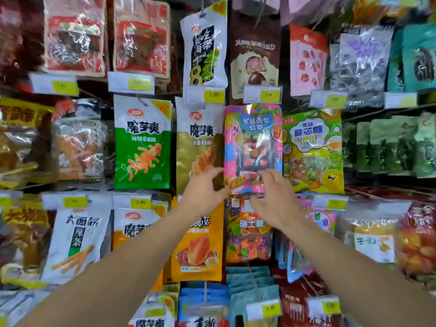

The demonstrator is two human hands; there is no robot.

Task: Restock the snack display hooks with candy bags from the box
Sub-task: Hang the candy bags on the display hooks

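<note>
Head view: I am reaching both arms up to the rack, my left hand [204, 185] curling its fingers round the lower left edge of the pink candy bag [253, 147], my right hand [274, 197] pinching its bottom right corner. The bag is hanging in the middle row between the gold snack bag [198, 142] and the green sour-candy bag [312, 149], apparently going onto its hook. The box is not showing, so I cannot tell how many bags are left

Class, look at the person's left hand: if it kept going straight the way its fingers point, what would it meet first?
Probably the pink candy bag: the left hand points up and right at its lower left edge. Depth is unclear.
</note>
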